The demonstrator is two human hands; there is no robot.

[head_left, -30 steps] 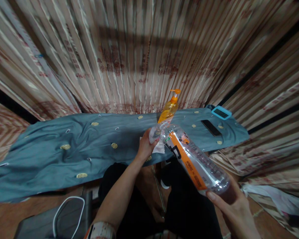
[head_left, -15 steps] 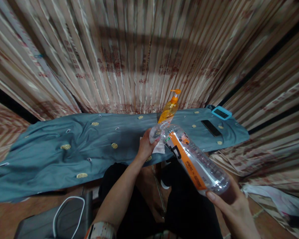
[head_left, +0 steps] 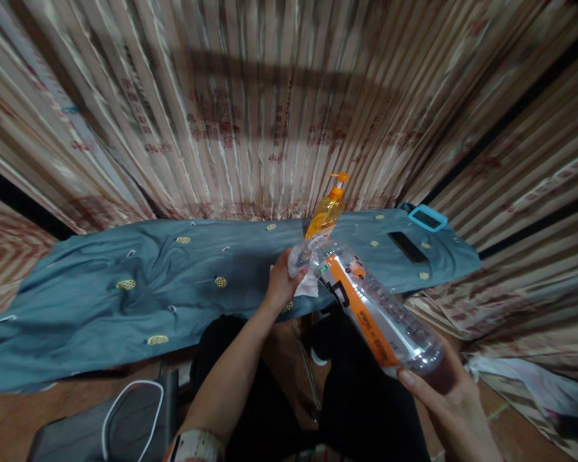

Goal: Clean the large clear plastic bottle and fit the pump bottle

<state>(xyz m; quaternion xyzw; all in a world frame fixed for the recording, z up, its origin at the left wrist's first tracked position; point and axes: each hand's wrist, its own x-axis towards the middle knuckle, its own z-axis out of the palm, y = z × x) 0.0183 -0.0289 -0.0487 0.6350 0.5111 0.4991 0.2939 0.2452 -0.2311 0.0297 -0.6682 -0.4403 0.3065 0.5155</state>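
My right hand (head_left: 455,401) is closed around the base of a large clear plastic bottle (head_left: 370,308) with an orange and silver label. The bottle tilts, its neck pointing up and left toward my left hand (head_left: 282,282). That hand is wrapped around a small clear plastic cup (head_left: 299,258), whose rim is at or very near the bottle's mouth; I cannot tell whether they touch. Just behind them stands an orange pump bottle (head_left: 325,212) with yellow-orange liquid in it. A white tissue (head_left: 308,283) lies beneath the cup, partly hidden by my left hand.
The long surface carries a blue-green patterned cloth (head_left: 173,269). A dark phone (head_left: 408,248) and a blue-framed device (head_left: 428,219) lie at its right end. Pleated curtains (head_left: 250,128) hang close behind. A grey case (head_left: 77,423) with a white cord (head_left: 133,383) is at lower left.
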